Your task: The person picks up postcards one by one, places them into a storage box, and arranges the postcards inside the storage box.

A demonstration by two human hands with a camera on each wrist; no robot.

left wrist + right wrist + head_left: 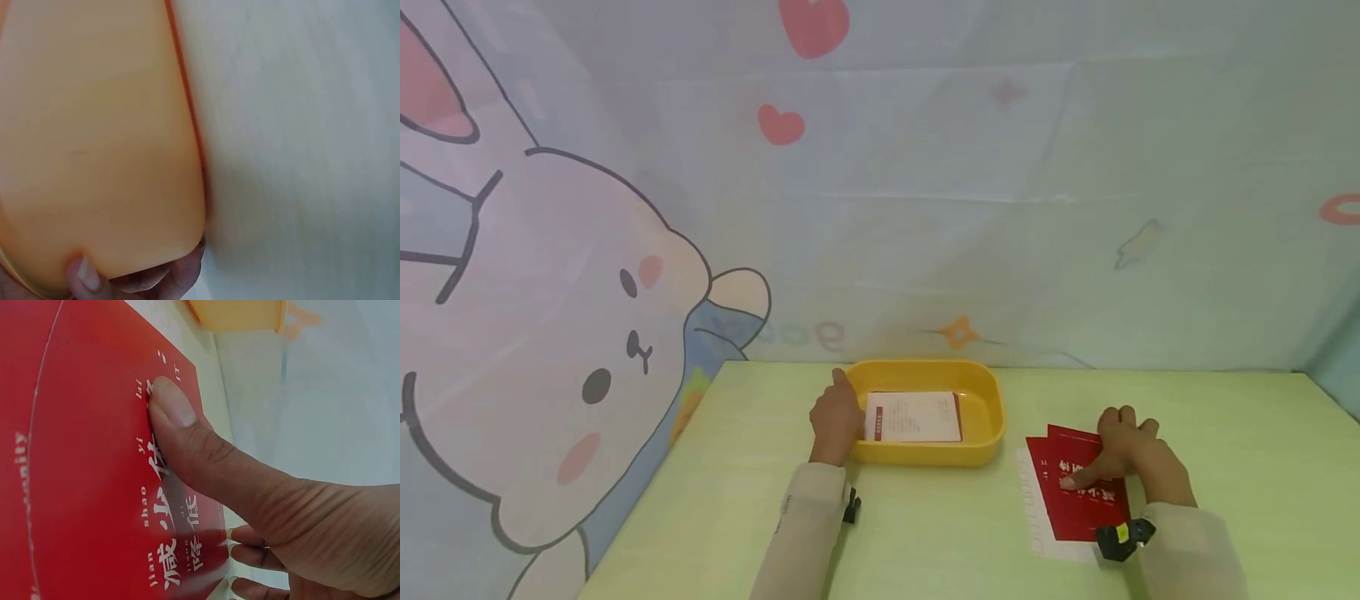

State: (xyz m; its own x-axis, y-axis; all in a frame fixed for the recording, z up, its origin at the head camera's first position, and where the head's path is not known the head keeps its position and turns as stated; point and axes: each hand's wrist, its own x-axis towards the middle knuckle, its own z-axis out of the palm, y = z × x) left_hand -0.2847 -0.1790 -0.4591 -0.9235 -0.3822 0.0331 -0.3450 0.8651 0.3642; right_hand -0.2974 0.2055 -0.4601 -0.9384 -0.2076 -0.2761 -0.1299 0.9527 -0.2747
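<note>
Gripping yellow tray end – left hand; right hand thumb pressing red card – "jian shao".

Pale green table carries a yellow tray near its back edge. Right of tray & nearer the front — red cards fanned atop a white sheet, flat on table.
</note>
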